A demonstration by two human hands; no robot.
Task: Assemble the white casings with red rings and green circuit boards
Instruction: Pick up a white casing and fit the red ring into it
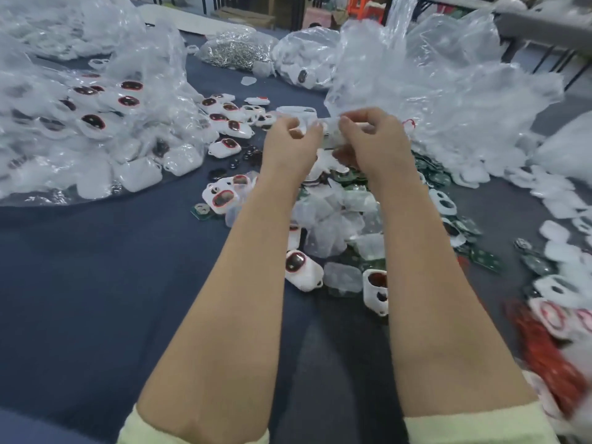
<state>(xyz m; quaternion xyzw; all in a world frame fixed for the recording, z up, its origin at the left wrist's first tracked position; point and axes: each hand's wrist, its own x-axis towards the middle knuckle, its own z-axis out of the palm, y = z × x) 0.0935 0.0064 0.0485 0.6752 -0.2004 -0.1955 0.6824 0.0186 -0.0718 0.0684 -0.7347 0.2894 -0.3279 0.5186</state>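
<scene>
I judge this step goes best if I keep the white casing (331, 131) level and press evenly, so nothing seats crooked. My left hand (293, 139) and right hand (373, 136) both pinch it between them, raised above the bench (96, 267). The green circuit boards (437, 174) are heaped just below my right hand.

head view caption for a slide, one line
A white casing pinched between left hand and right hand above a blue table strewn with more casings, green circuit boards and plastic bags

One wide-angle camera on the person's head looks forward and down, close over the blue table (80, 283)
</scene>
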